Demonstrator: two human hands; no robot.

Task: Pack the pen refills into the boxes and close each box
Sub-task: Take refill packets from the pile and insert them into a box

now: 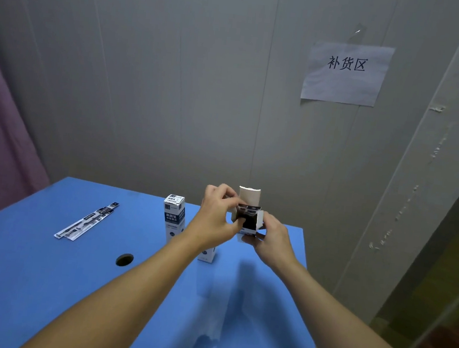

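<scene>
Both hands are up over the far side of the blue table, working on one open box held in the air between them. The right hand grips the box from below and from the right side, fingers curled around its lower part. The left hand is at the top of it – fingers curled in, thumb and fingertips pinching at the open mouth on the left edge. The box's top flap stands straight up and the small side flap on the right sticks out, so it's not closed. Inside the opening you can see something dark, packed refills I'd say, but it's too small to make out more.

Just left of the hands a closed box stands upright on the table, white top with a dark blue label. Another box stands right behind the left wrist, mostly hidden by the forearm – only its bottom end shows.

Well over to the left, a few loose pen refills in their flat wrappers lie on the table in a diagonal bundle. Nearer the camera from those there's a round hole in the tabletop.

On the grey wall behind, up to the right, a paper sign is taped up with three printed characters
</scene>
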